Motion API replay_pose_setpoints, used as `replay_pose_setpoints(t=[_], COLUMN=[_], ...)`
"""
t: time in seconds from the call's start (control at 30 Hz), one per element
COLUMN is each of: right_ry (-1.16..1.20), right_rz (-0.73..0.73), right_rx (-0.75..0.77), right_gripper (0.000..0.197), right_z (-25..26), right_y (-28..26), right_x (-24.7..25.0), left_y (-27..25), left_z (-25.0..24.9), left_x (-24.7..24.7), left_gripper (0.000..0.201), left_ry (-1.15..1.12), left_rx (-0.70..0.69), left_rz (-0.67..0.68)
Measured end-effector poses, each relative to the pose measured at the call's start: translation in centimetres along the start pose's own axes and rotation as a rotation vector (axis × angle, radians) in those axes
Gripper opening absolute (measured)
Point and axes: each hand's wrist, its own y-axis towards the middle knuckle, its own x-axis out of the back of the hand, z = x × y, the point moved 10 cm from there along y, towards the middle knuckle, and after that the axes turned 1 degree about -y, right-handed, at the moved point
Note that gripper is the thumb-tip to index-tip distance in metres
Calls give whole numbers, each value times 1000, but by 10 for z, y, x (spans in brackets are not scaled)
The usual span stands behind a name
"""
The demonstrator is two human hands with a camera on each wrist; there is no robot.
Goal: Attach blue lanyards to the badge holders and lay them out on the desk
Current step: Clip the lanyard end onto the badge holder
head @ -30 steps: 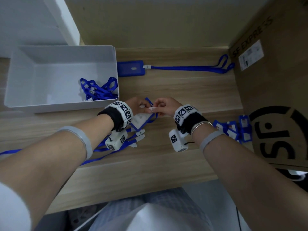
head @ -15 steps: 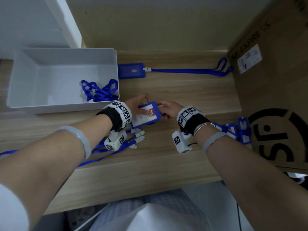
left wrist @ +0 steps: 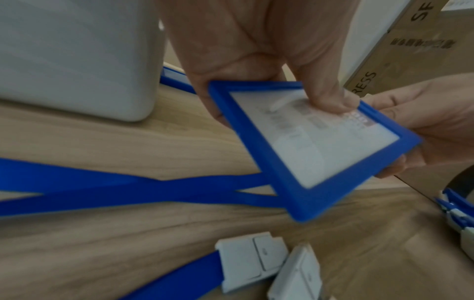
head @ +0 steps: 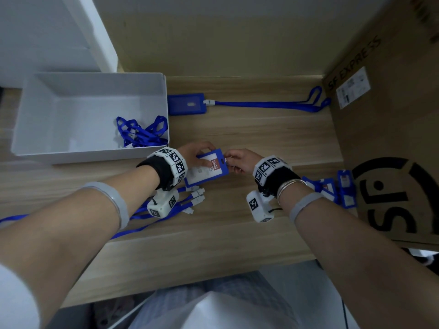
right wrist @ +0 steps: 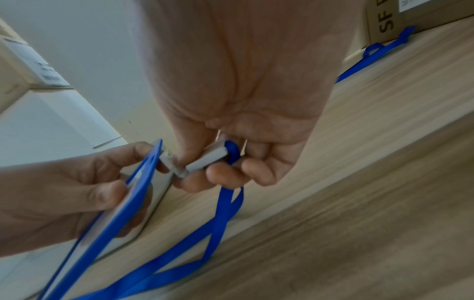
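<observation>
My left hand [head: 196, 154] grips a blue badge holder [head: 207, 168] with a white and red card above the middle of the desk; thumb on its face, fingers behind [left wrist: 330, 97]. My right hand [head: 234, 160] pinches the white clip [right wrist: 205, 160] of a blue lanyard [right wrist: 220, 213] against the holder's top slot [right wrist: 153, 158]. The strap hangs from my right fist to the desk. Another holder [head: 186, 104] with its lanyard [head: 266, 106] lies flat along the back of the desk.
A white bin [head: 71, 96] at the left holds tangled blue lanyards [head: 142, 132]. Loose lanyards with white clips [head: 197, 198] lie under my left wrist. Several blue holders [head: 337, 188] lie beside the big cardboard box [head: 392, 138] on the right.
The holder has turned face up between my hands and shifted slightly right. My right hand has come to its top edge with the clip.
</observation>
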Motion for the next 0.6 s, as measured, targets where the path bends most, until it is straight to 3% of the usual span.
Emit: replay_pose_setpoints(t=[0.43, 0.6], right_ry=[-79, -10], right_rz=[28, 38], right_rx=[20, 8], right_gripper=[24, 18], right_z=[-5, -6], right_y=[5, 3], right_x=[-9, -11], left_y=[-1, -1], left_z=[-1, -1], left_x=[-7, -9], left_gripper=[42, 40], left_ry=[126, 136], left_rx=[66, 70], left_rz=[65, 60])
